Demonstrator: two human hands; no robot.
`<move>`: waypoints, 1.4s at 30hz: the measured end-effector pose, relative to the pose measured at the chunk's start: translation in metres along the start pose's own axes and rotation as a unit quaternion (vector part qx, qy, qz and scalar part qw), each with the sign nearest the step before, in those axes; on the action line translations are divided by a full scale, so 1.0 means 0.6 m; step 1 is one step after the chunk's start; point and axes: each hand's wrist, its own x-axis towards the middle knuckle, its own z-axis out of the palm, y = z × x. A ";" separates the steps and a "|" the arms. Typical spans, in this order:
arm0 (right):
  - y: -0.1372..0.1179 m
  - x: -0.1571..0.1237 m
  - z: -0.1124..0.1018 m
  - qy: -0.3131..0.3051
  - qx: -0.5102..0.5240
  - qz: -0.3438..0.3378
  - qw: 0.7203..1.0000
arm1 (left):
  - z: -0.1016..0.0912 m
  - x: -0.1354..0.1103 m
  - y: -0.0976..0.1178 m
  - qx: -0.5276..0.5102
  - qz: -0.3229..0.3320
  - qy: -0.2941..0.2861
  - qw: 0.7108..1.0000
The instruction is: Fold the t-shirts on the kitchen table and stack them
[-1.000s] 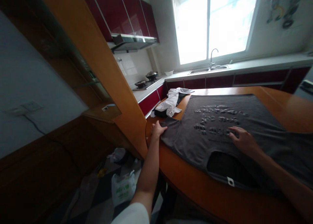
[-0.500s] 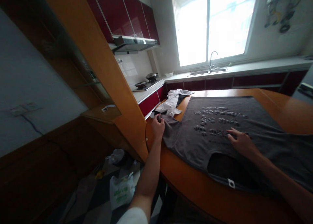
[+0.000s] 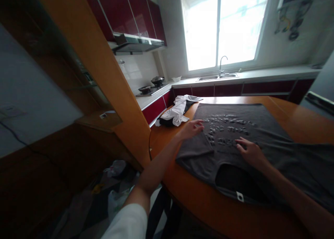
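A dark grey T-shirt (image 3: 229,155) lies spread on the wooden table, its neck opening with a white label toward me. Raised lettering covers its chest. The left sleeve is folded inward over the body. My left hand (image 3: 192,128) is at the upper corner of that sleeve, thumb and fingers closed on the cloth. On the chest, just below the lettering, rests my right hand (image 3: 251,153), its fingers apart and holding nothing.
A white garment (image 3: 177,110) and dark cloth lie at the table's (image 3: 161,141) far left edge. A wooden partition (image 3: 130,138) rises at the left. Beyond are a stove with pans (image 3: 157,80) and a sink (image 3: 208,78). A plastic bag (image 3: 116,200) sits on the floor.
My left hand has moved right and inward, bringing the sleeve over onto the shirt's body. My right hand stays on the chest. The view has shifted slightly.
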 end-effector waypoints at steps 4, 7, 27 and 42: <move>-0.007 -0.002 0.000 -0.002 0.009 -0.014 1.000 | -0.014 0.044 -0.077 0.071 -0.053 0.125 0.988; -0.020 -0.007 -0.002 0.006 0.034 -0.055 0.998 | -0.006 0.044 -0.125 0.092 -0.049 0.128 0.986; -0.137 -0.072 0.000 -0.230 -0.072 -0.305 0.921 | 0.026 0.042 -0.174 0.111 0.006 0.033 0.993; -0.127 -0.058 -0.014 -0.229 -0.060 -0.303 0.923 | 0.043 0.044 -0.184 0.153 0.003 0.044 0.987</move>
